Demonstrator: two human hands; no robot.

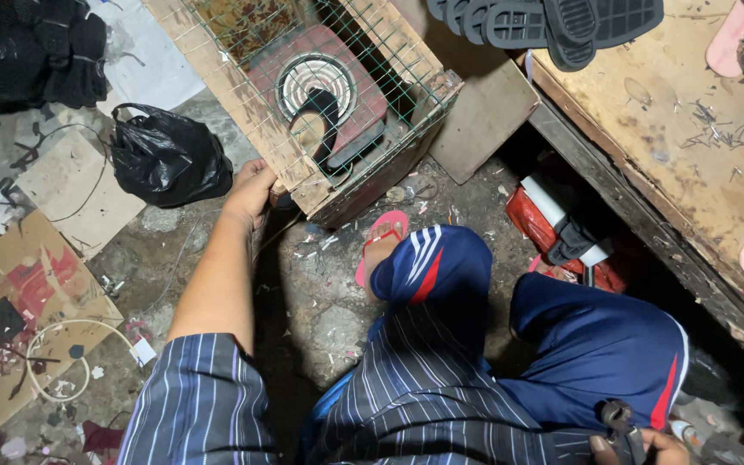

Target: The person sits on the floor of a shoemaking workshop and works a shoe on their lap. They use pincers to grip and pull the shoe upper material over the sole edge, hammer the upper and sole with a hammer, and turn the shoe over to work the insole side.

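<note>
My left hand point(250, 191) grips the near corner of a wooden box point(350, 185) topped with wire mesh, which stands on the concrete floor. Inside the box a round coiled heater point(313, 79) sits on a red base, with a dark sandal sole point(325, 120) lying over it. At the bottom right edge my right hand point(652, 448) rests by my knee, closed around a dark plier-like tool point(620, 424). Only part of that hand shows. My foot wears a pink flip-flop point(382, 237) just in front of the box.
A wooden workbench point(682, 129) with metal scraps, black soles point(553, 21) and pink soles point(738, 39) runs along the right. A black plastic bag point(165, 155) lies left of the box. Cardboard point(19, 319), a white cord point(71, 357) and a red-and-white device point(566, 232) lie on the floor.
</note>
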